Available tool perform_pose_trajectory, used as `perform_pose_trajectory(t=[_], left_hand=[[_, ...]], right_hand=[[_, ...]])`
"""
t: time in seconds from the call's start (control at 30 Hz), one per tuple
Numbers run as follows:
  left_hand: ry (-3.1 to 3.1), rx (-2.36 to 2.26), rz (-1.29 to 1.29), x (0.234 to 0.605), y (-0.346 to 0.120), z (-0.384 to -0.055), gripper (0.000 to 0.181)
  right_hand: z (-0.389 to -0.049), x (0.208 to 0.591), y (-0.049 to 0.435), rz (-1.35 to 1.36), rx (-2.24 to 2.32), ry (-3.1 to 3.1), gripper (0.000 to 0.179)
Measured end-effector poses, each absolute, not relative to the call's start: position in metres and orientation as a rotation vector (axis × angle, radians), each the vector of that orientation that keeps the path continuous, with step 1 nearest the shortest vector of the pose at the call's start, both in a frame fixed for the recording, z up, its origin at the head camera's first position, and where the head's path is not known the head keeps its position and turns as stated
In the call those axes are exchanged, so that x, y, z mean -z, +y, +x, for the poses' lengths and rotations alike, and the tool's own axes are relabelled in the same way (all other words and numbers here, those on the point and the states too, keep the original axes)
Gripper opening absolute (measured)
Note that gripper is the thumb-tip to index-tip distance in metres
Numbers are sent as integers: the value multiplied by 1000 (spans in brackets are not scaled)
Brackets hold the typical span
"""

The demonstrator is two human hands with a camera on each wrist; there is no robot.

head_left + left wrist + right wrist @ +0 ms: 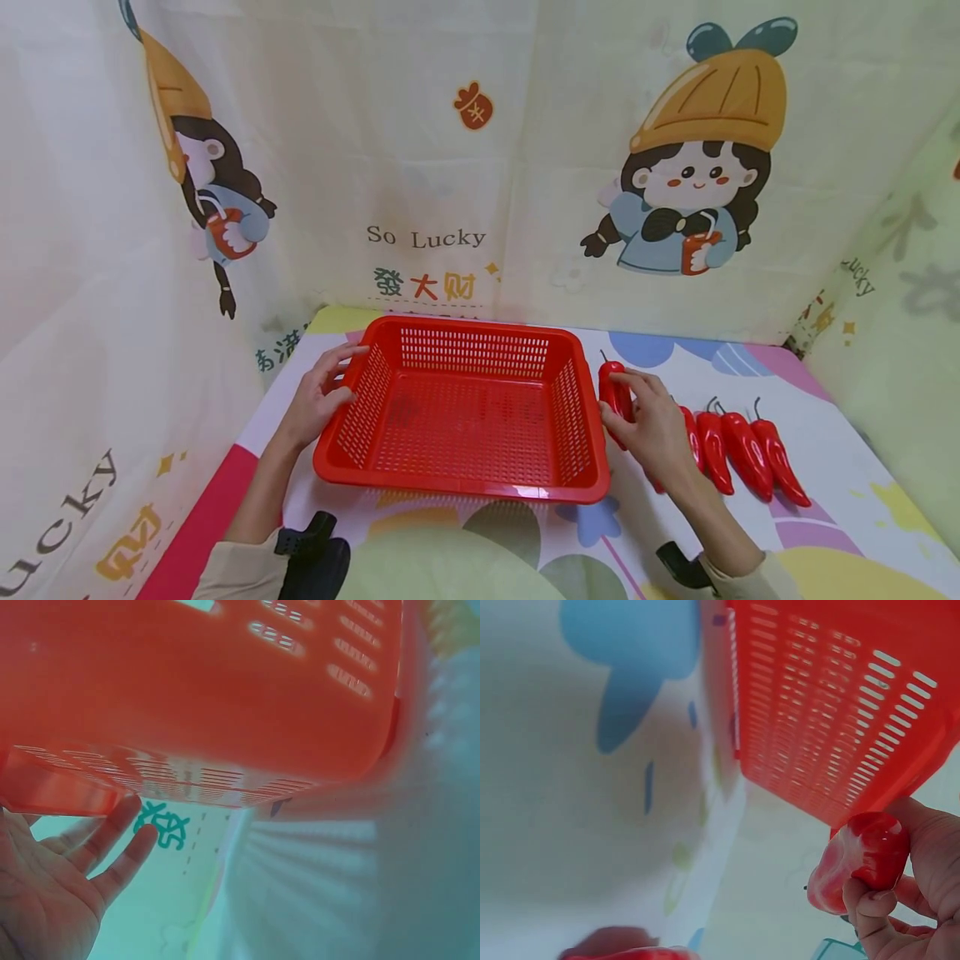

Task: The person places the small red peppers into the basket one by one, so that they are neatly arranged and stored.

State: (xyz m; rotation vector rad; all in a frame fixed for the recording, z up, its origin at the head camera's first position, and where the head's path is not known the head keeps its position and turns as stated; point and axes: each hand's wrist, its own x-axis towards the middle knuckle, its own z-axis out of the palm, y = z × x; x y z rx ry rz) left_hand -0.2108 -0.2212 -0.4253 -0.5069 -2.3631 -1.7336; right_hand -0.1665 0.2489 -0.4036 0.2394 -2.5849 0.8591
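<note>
A red plastic basket (pixel 465 486) with slotted sides stands on the table, and nothing lies inside it. At its left rim is my left hand (pixel 318 400), touching the edge with extended fingers. The left wrist view shows those fingers (pixel 124 862) fairly straight beside the basket's wall (pixel 187 690). My right hand (pixel 654 425) pinches a shiny red chili pepper (pixel 615 392) by the basket's right side. The right wrist view has this pepper (pixel 881 847) between thumb and fingers, off the table surface. Several more red chili peppers (pixel 746 454) lie in a row farther right, partly covered by the right hand and forearm.
A patterned cloth covers the table (pixel 442 558). Printed curtains (pixel 525 208) rise behind it and on both sides, close to the table's edges. Black wrist straps (pixel 307 537) show on both forearms.
</note>
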Motion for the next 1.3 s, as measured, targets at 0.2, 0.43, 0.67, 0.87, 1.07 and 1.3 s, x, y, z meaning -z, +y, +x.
perform_pose_trajectory(t=[0.2,0.43,0.67,0.87,1.07,1.3], left_hand=[[-2359,1745,-502,426,-221,-211,64],[-2364,1730,-496,427,-220,-211,65],[-2361,1705,-501,430,-221,-211,65],[-2361,1693,-508,428,-220,-210,64],[-2370,1697,-495,427,-219,-209,65],[-2352,1704,-533,428,-221,-210,63]], right_hand=[[-166,395,248,254,-861,-2535,59],[-162,382,244,244,-856,-2500,60],[-160,372,234,292,-851,-2457,59],[-157,363,221,326,-883,-2436,60],[-157,357,207,344,-911,-2432,61],[-158,353,193,398,-949,-2414,61]])
